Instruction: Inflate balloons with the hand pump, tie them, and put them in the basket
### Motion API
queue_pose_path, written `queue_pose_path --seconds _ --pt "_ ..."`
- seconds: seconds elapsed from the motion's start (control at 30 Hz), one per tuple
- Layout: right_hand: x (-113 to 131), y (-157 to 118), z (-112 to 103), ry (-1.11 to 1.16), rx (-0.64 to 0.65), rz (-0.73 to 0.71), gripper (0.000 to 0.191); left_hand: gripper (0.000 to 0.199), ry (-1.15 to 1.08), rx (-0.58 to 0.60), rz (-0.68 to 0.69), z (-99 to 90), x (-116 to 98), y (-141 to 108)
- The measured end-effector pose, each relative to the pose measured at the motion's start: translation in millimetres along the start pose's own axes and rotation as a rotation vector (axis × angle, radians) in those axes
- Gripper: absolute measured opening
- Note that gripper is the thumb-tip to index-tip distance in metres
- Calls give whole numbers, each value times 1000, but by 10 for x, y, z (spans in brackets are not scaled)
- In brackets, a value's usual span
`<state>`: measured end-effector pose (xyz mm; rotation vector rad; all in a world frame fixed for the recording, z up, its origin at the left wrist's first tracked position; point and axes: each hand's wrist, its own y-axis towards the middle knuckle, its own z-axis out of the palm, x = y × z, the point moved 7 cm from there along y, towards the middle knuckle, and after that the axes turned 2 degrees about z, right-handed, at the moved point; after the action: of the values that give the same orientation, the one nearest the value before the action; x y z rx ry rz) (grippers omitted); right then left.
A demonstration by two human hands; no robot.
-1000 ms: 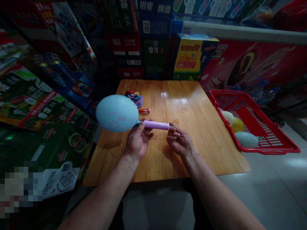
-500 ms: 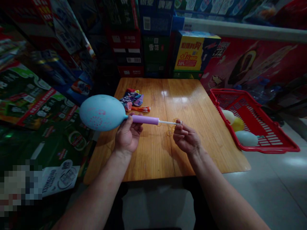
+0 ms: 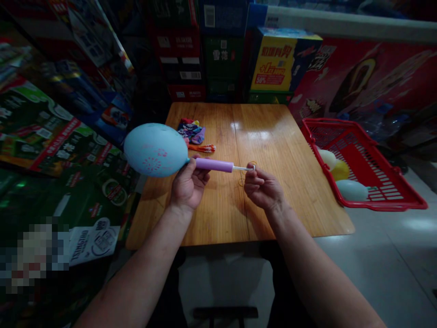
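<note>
A light blue balloon [image 3: 155, 149] with pink prints, blown up, sits on the nozzle end of a purple balloon pump [image 3: 215, 165]. My left hand [image 3: 190, 184] is closed around that end, its thumb pressing the balloon's neck against the pump. At the other end, my right hand [image 3: 264, 186] grips the white handle of the pump's rod, which is partly drawn out. Several limp balloons [image 3: 193, 133] lie in a pile on the wooden table [image 3: 273, 136] beyond my left hand. Thin yellow rubber bands [image 3: 241, 182] lie near my right hand, partly hidden by it.
A red basket [image 3: 375, 207] right of the table holds a pale balloon, a yellow balloon and a light blue balloon [image 3: 351, 190]. Stacked cartons [image 3: 223, 59] stand behind the table. Green beer cartons [image 3: 82, 182] crowd the left side.
The pump's rod shows shorter, as my right hand has come closer to the pump body. Pump and balloon sit slightly higher and further right in view, and the camera view has shifted a little.
</note>
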<state>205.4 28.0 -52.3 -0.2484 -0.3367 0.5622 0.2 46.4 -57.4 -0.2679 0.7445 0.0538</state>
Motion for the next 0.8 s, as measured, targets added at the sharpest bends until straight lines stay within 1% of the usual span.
queue_pose_path --seconds 0.07,0.1,0.17,0.23,0.3,0.37,0.43,0.5,0.6,0.67,0.7,0.8 --pt "71 -23 3 13 -1 -37 16 27 -16 -31 55 -22 -69 3" --pt "70 -22 2 19 -1 -46 16 27 -15 -19 66 -7 -67 -13" --pt "-2 3 -8 22 -8 -44 15 28 2 41 36 61 24 -73" --pt "-122 38 -21 13 -21 -23 12 30 21 83 -15 116 169 -146" --pt "-218 59 -23 3 -26 -10 10 30 21 72 -36 118 274 -187" --pt "-250 52 -4 -6 -17 -10 10 29 12 48 -42 95 306 -182" --pt "-222 20 21 -22 -3 3 10 27 6 36 -53 73 267 -141" --pt "-139 -23 38 -35 8 15 11 26 1 35 -48 61 167 -87" --pt "26 -66 33 -22 4 -22 16 23 -15 1 21 28 -7 -36" --pt "61 -56 10 -6 -19 -50 16 24 -15 -23 68 13 -41 -49" --pt "39 -39 -3 3 -33 -53 15 25 -13 -20 65 17 -8 -67" --pt "-118 36 -32 13 -43 -29 10 30 -13 23 -39 57 217 -134"
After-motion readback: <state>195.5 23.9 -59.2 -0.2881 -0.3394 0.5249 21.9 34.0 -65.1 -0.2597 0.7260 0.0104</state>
